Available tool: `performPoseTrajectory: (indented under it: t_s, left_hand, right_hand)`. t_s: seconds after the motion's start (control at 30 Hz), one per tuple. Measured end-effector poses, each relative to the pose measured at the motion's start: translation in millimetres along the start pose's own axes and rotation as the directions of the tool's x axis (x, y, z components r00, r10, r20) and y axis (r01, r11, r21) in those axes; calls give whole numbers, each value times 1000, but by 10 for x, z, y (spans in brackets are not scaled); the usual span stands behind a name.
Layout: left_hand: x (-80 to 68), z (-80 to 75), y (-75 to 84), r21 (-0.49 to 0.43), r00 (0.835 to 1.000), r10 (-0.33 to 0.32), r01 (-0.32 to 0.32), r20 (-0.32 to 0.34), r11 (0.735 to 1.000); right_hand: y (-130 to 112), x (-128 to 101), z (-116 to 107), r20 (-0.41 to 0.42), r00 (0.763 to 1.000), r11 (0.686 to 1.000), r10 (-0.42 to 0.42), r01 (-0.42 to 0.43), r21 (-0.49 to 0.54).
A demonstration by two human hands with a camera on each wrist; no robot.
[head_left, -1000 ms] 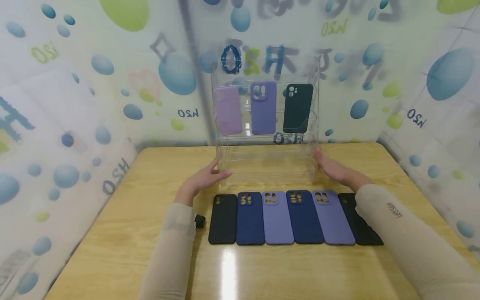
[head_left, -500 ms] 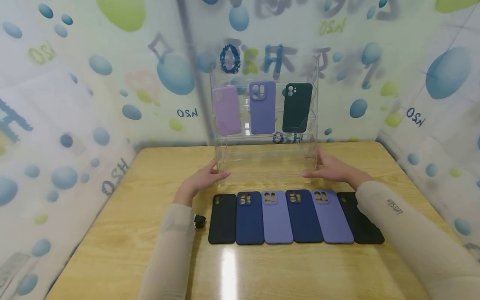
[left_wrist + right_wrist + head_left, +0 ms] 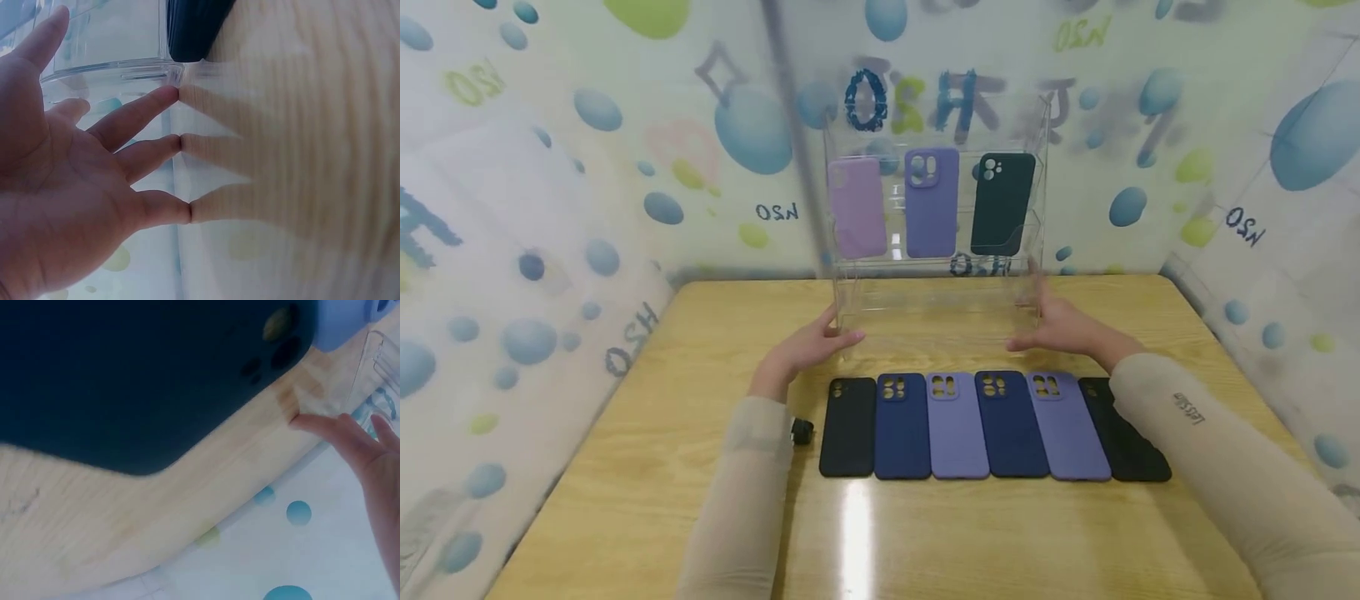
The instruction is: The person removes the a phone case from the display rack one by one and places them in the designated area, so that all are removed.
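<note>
A clear acrylic display rack (image 3: 936, 308) stands at the table's far middle. Its top tier holds a lilac case (image 3: 856, 207), a purple case (image 3: 931, 202) and a dark case (image 3: 1002, 202). My left hand (image 3: 808, 346) lies against the rack's lower left side, fingers straight and spread. In the left wrist view my left hand (image 3: 125, 125) has its fingertips on the table beside the rack's corner (image 3: 112, 44). My right hand (image 3: 1056, 329) lies flat against the lower right side, thumb stretched along the front. The right wrist view shows its straight fingers (image 3: 369, 450).
Several phone cases lie in a row in front of the rack, from a black case (image 3: 847, 425) through navy (image 3: 901, 425) and purple (image 3: 957, 425) ones to a black case (image 3: 1131, 442) under my right sleeve. A small black object (image 3: 802, 431) sits by my left wrist. Patterned walls surround the wooden table (image 3: 662, 467).
My right hand has closed in on the rack's right side and its thumb now reaches along the front. The left hand stays at the left side. The view has tilted slightly.
</note>
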State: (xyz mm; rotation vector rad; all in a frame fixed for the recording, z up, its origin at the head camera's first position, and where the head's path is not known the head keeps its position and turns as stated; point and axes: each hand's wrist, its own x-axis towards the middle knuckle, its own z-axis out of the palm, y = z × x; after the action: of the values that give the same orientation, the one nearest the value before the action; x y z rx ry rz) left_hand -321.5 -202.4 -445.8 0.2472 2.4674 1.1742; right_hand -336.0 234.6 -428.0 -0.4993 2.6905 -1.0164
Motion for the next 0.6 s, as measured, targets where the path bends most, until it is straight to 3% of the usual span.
performPoseTrajectory:
  t_s: [0.4, 0.6]
  left_hand:
    - [-59, 10, -8, 41, 1000, 19, -18, -22, 999]
    - [-37, 7, 53, 43, 999, 30, -29, -16, 999]
  right_hand:
    - [21, 57, 88, 0, 998, 998, 65, -65, -23]
    - [20, 52, 54, -14, 999, 998, 51, -51, -23]
